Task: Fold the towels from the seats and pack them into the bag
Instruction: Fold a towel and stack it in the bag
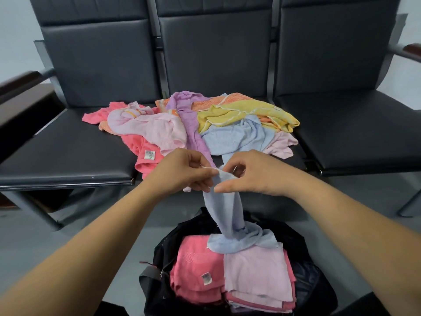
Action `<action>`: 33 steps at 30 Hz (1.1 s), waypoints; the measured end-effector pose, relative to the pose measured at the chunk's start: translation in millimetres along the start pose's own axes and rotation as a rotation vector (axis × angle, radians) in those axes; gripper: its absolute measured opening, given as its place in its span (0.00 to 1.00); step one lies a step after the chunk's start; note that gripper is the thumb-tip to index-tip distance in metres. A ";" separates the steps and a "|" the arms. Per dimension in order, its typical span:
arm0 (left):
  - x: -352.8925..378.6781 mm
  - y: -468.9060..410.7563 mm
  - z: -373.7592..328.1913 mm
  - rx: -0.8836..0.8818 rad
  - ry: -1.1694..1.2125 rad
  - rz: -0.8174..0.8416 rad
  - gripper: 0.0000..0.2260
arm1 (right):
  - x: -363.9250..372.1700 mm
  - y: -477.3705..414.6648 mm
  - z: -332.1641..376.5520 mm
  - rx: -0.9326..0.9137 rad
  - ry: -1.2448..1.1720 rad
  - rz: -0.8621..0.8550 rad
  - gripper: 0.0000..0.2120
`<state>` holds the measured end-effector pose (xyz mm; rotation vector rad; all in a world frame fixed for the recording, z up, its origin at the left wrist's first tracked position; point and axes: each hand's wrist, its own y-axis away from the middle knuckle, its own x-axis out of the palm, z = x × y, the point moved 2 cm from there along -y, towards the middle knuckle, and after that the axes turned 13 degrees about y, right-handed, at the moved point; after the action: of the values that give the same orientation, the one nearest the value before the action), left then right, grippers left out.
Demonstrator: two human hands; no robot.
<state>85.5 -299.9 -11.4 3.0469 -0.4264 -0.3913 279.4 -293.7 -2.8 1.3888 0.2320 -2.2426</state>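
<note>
Blue towel [224, 215] hung over the bag [163, 254], its top edge pinched by left grip [182, 172] and right grip [250, 174]; folding seemed barely started, so spreading that edge apart came next.

Bag [305, 283] partly beyond lower edge

Both bare forearms reached forward, and the left hand [182, 172] and right hand [251, 175] met close together, each pinching the light blue towel [224, 215].
</note>
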 end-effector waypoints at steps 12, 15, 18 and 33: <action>0.9 -5.2 18.0 0.005 -0.707 0.190 0.11 | -15.2 1.5 -22.9 -0.008 0.065 -0.015 0.06; -4.5 -9.6 38.7 -0.108 -0.869 0.291 0.13 | -27.0 1.5 -35.4 0.039 -0.006 -0.093 0.05; -20.0 -11.9 34.7 -0.075 -0.717 0.183 0.11 | -35.2 0.3 -53.4 0.075 -0.060 -0.177 0.04; -29.5 -32.5 -59.8 0.163 -0.468 -0.296 0.11 | -80.2 -1.4 -58.4 0.245 -0.611 -0.502 0.05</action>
<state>81.9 -260.3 51.2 3.1596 -0.0101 -1.1485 354.3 -244.6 40.0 0.7288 0.1001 -3.0791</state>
